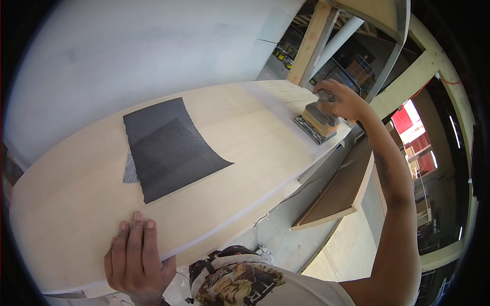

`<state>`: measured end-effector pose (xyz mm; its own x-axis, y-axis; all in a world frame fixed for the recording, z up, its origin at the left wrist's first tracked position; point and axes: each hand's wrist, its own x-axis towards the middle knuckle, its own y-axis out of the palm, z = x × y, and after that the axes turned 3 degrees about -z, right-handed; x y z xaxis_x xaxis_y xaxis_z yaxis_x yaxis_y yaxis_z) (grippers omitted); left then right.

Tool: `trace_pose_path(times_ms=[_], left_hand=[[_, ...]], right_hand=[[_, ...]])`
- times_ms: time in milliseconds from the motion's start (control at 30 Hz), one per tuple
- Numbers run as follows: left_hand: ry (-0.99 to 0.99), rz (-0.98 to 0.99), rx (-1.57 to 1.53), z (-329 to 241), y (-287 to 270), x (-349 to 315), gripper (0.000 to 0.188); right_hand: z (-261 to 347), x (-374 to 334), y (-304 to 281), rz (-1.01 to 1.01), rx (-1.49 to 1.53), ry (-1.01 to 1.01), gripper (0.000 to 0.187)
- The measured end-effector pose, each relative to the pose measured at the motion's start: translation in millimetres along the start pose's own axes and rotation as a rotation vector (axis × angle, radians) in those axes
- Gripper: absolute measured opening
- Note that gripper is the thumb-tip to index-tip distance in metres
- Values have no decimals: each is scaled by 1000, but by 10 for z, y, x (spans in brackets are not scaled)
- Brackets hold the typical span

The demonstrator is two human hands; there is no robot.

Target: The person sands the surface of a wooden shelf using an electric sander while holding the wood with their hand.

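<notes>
A: Logging position. Where is the sander (321, 121) sitting?

B: At two o'clock, base down on the pale wooden tabletop (245, 122), just beside its edge. The right hand (346, 99) is gripping it from above, fingers curling round the dark top grip.

A: And the left hand (135, 265)?

B: At seven o'clock, holding nothing. It is lying palm down on the wood near the edge, fingers stretching out. How hard it is pressing, I am not managing to tell.

A: How are you reckoning the sander's handling?

B: I am judging it fairly weighty for its size, hard and stiff in the body. On smooth wood I am expecting an easy slide, with some risk of tipping where the base is meeting the edge. The top grip is looking like the best hold: palm over the middle, fingertips staying clear of the base.

A: The dark sheet (171, 158) at nine o'clock?

B: Probably abrasive paper, partly covering a lighter grey piece (129, 171). I am judging it light, bendy, easily torn; lifting by opposite edges is seeming wisest.
</notes>
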<state>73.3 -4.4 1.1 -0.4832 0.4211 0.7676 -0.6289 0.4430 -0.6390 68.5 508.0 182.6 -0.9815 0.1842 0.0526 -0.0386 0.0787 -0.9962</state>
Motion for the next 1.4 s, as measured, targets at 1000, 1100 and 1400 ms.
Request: trace_pose_path(times_ms=[1000,1100,1400], left_hand=[[-27,31,-28,-141,-277,-103,42],[-19,42,-15,-121,-261,-162,41],[50,-33,-25,-86,-239,-11,39]], right_hand=[[119,1312,479,4,19,-16,43],[137,1516,508,43,-14,7,47],[281,2212,750,30,-11,50,61]])
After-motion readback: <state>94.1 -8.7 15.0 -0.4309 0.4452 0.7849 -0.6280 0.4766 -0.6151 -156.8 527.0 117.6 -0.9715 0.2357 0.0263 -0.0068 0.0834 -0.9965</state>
